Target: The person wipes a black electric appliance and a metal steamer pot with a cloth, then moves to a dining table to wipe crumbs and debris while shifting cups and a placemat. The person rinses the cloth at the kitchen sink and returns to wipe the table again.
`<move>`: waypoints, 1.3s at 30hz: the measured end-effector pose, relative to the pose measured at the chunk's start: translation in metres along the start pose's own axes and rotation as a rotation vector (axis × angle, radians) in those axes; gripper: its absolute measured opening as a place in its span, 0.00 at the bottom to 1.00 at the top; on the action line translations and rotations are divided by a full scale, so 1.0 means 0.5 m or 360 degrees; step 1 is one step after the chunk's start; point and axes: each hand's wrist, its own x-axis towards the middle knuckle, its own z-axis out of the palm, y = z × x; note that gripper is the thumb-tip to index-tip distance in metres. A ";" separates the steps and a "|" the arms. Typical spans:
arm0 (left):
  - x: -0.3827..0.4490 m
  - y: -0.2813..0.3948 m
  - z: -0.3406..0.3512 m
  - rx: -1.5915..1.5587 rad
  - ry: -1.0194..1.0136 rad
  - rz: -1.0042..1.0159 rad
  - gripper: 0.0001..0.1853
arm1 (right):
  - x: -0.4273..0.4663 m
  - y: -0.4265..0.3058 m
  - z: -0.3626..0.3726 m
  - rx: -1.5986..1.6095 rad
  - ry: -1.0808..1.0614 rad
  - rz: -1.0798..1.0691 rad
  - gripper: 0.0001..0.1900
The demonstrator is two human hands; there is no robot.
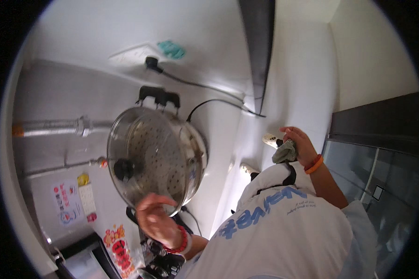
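A steel steamer pot (195, 150) stands on the white counter, covered by a clear glass lid (160, 143) with a black knob (123, 169). A perforated steamer tray shows through the glass. My left hand (157, 219), blurred, is at the lid's near rim with fingers apart and nothing visible in it. Contact with the rim cannot be made out. On the other side, out over the floor, my right hand (298, 144) grips a crumpled grey-green cloth (284, 152).
A black plug (153, 63) with a cable sits in a wall socket panel (134, 55), beside a teal cloth-like item (171, 49). Black hooks (159, 96) are behind the pot. Metal pipes (85, 126) run along the wall. A dark-framed glass door (363, 164) stands at right.
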 end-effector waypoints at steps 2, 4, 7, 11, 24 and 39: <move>-0.025 -0.038 0.090 -0.0330 -0.0273 -0.0306 0.19 | 0.000 0.000 -0.048 0.0225 0.0032 -0.0006 0.15; -0.018 -0.029 0.191 -0.0235 -0.0788 -0.0550 0.11 | 0.020 -0.008 -0.112 0.0373 0.0057 0.0094 0.16; 0.021 -0.025 0.353 -0.0158 -0.1362 -0.0378 0.11 | 0.069 -0.033 -0.230 0.0570 0.0039 0.0115 0.17; 0.068 -0.015 0.608 -0.0005 -0.1595 -0.0175 0.10 | 0.122 -0.142 -0.377 0.0781 0.0053 -0.0046 0.17; 0.183 -0.122 1.229 0.0223 -0.2176 0.0311 0.13 | 0.205 -0.413 -0.663 0.1419 -0.0051 -0.0466 0.21; 0.528 -0.202 1.744 -0.0192 -0.2548 0.0244 0.17 | 0.466 -0.853 -0.718 0.0935 0.0116 -0.0473 0.22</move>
